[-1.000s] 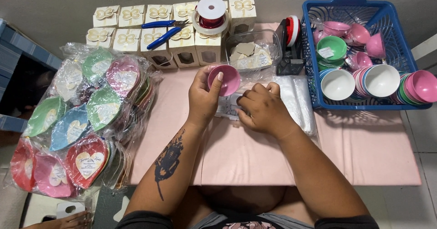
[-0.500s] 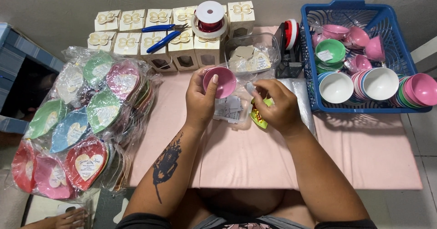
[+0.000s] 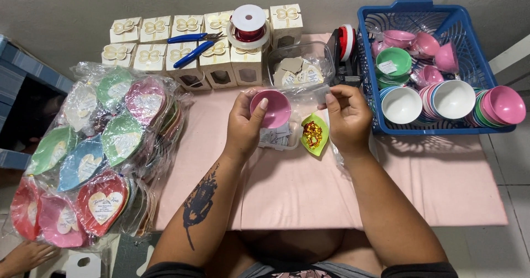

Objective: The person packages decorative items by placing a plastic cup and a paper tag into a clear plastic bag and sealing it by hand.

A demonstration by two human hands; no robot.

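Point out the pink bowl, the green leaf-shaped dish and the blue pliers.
pink bowl (image 3: 271, 108), head view, inside of the bowl.
green leaf-shaped dish (image 3: 314, 135), head view, middle, by the gold piece.
blue pliers (image 3: 191, 47), head view, on the handles.

A low table (image 3: 331, 195) covered in pink cloth carries the things. Along its far edge stand small white gift boxes (image 3: 187, 49) and a clear tub (image 3: 301, 68); a blue basket (image 3: 436, 62) fills the far right corner. Wrapped heart-shaped dishes (image 3: 105, 145) pile at its left edge.

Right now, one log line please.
left hand: holds pink bowl | right hand: pinches clear plastic bag | green leaf dish: on table
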